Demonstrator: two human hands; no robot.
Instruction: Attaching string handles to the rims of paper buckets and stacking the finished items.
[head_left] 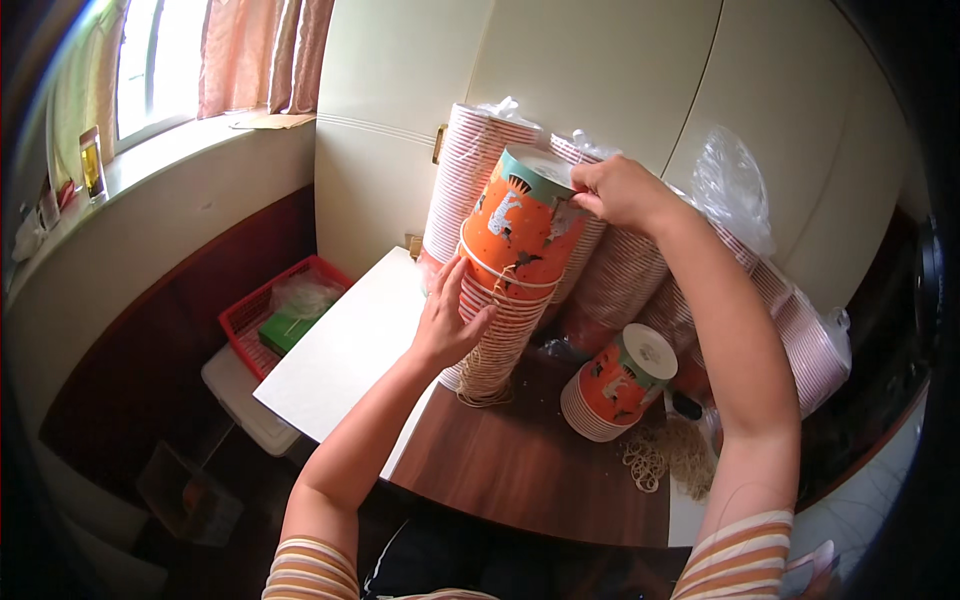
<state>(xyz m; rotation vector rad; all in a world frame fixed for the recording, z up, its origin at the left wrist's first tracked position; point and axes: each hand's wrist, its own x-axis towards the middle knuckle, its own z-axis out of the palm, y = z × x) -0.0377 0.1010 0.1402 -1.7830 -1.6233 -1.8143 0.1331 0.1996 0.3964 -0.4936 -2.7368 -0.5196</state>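
A tall stack of upside-down paper tubs (500, 340) stands in the middle, leaning slightly right toward its top. Its uppermost tub (522, 225) is orange with a teal band and animal pictures, and sits higher than the tightly nested rims below. My right hand (625, 192) pinches this tub at its upturned base edge. Lower down, my left hand (450, 320) lies against the stack's left side with fingers stretched and thumb apart. Many tan rubber bands (485, 375) circle the stack's lower part.
A shorter tub stack (618, 385) stands to the right, beside a loose rubber-band pile (685, 455). Tall plastic-wrapped tub stacks (470, 185) line the back. The brown tabletop (530, 480) meets a white board (335, 345); a red basket (240, 330) is further left.
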